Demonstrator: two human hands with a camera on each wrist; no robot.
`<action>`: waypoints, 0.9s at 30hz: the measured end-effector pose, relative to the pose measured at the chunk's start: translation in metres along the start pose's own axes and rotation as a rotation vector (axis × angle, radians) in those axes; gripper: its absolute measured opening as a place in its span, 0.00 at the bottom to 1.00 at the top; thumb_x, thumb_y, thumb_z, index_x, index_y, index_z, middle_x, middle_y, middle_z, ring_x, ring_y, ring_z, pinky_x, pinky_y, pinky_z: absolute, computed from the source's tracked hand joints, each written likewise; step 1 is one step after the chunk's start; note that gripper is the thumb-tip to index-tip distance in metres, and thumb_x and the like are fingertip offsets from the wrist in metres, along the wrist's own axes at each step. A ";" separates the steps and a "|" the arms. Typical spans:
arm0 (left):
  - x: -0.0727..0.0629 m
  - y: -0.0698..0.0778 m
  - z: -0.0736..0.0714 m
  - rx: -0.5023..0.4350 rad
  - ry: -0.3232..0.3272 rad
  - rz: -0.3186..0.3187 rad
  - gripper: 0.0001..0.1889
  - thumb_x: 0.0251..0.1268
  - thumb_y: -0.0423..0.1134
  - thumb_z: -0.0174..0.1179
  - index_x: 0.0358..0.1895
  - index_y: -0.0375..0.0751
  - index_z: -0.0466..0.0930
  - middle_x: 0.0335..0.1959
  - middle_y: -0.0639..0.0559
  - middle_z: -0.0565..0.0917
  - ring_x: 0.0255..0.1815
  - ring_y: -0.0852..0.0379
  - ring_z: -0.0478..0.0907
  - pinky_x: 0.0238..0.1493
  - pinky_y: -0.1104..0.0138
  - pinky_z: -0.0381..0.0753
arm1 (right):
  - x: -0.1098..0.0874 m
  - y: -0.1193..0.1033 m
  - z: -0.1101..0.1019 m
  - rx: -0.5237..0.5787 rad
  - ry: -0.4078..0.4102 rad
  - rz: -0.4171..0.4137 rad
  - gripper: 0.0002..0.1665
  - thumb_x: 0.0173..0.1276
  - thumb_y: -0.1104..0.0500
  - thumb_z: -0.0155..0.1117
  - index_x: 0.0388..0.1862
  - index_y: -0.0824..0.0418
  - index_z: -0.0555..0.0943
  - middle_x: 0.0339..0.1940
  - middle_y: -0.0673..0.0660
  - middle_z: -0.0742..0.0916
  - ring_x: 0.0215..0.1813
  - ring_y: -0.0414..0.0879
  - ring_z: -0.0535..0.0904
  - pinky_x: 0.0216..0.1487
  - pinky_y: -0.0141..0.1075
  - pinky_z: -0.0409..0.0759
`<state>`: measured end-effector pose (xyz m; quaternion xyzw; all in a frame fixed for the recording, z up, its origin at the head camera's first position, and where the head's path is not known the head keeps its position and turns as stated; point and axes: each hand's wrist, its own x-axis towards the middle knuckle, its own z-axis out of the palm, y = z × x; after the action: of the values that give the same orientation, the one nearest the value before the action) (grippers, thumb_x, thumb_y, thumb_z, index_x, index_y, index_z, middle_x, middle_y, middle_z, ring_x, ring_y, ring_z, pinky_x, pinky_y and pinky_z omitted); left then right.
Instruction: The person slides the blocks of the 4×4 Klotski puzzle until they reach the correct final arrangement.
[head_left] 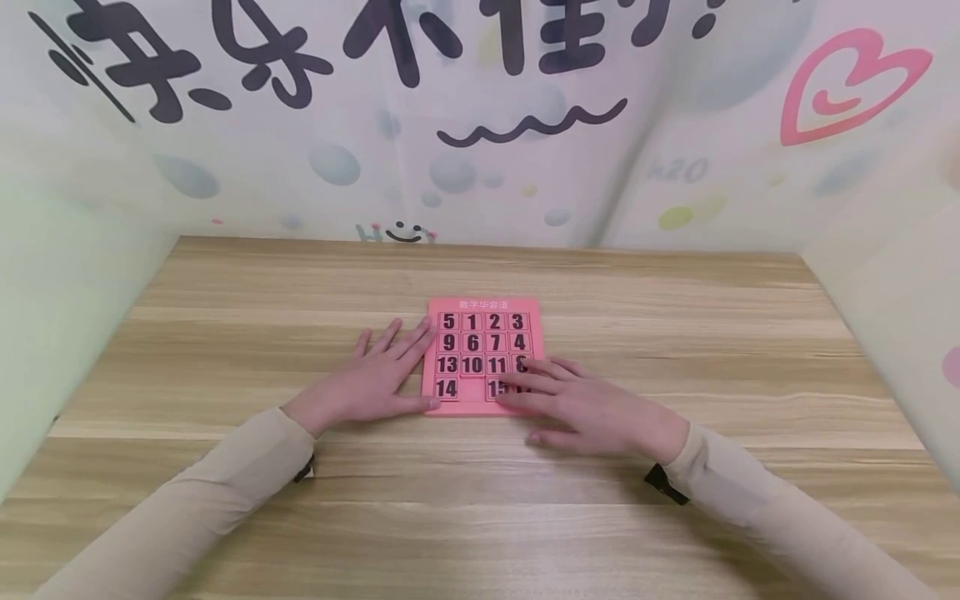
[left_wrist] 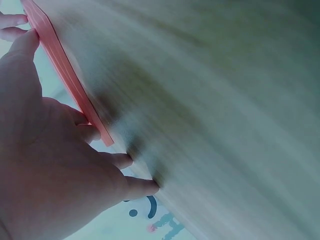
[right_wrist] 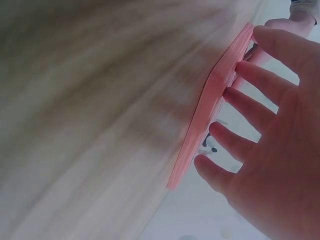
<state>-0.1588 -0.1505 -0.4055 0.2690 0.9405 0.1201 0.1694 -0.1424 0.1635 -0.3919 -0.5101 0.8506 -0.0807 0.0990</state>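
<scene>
A pink sliding number puzzle [head_left: 465, 408] lies flat on the table, its black-numbered tiles in a grid. The vacant slot [head_left: 472, 389] is in the bottom row, between tile 14 [head_left: 446, 389] and tile 15 [head_left: 493, 387]. My left hand [head_left: 367, 383] has its fingers spread at the puzzle's left side, thumb at the lower left corner, index fingertip on the upper left edge. Over the lower right tiles reaches my right hand [head_left: 592, 408], fingertips at tile 15 and tile 8 [head_left: 521, 364]; it hides the bottom right tile. In the right wrist view those fingers look extended, near the puzzle's edge [right_wrist: 207, 100].
The wood-grain table [head_left: 247, 292] extends around the puzzle on all sides. Behind it stands a white printed backdrop [head_left: 480, 192] with large black characters and a pink heart [head_left: 847, 83]. Pale side walls flank the table. Small dark devices [head_left: 666, 483] sit under the wrists.
</scene>
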 end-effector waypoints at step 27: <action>0.000 0.001 -0.001 0.005 0.002 0.003 0.50 0.64 0.69 0.49 0.78 0.43 0.40 0.79 0.47 0.38 0.76 0.37 0.31 0.68 0.37 0.32 | 0.031 -0.010 0.002 -0.013 0.033 -0.011 0.36 0.73 0.44 0.54 0.75 0.56 0.63 0.74 0.54 0.67 0.76 0.55 0.53 0.74 0.51 0.49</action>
<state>-0.1584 -0.1500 -0.4046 0.2706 0.9406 0.1181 0.1674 -0.1476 0.1316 -0.3940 -0.5139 0.8499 -0.0839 0.0813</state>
